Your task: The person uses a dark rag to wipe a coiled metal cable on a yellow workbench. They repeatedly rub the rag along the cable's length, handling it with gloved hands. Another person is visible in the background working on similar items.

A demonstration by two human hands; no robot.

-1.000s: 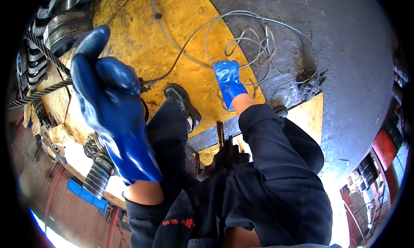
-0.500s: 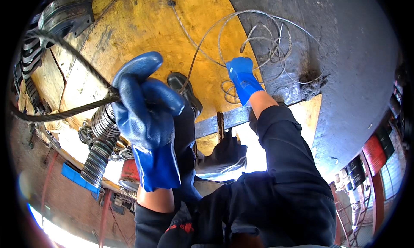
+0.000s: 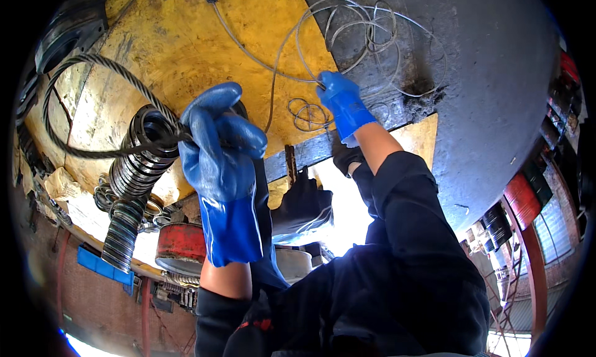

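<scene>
Both of my hands wear blue rubber gloves. My left hand (image 3: 222, 149) is raised and closed, with the end of a thick wire rope loop (image 3: 128, 76) in its grip. The loop stands out to the left in an oval. Lower down and to the right, my right hand (image 3: 343, 102) is closed round a thin steel cable (image 3: 238, 43). That cable runs from the upper edge to the fist, and loose coils of it (image 3: 373, 24) lie beyond on the dark surface. One strand drops behind my left hand; whether it joins the thick rope is hidden.
Under my hands lie a yellow plate (image 3: 186, 46) and a dark grey sheet (image 3: 490, 90). A small wire coil (image 3: 309, 116) rests near my right wrist. Stacked metal rings (image 3: 133, 164) stand left of my left hand, with a red drum (image 3: 181, 242) below them.
The wire rope loop has swung in from the left rim and now shows whole and rounder. The view has shifted, so the floor things sit further left. Both grips stay closed.
</scene>
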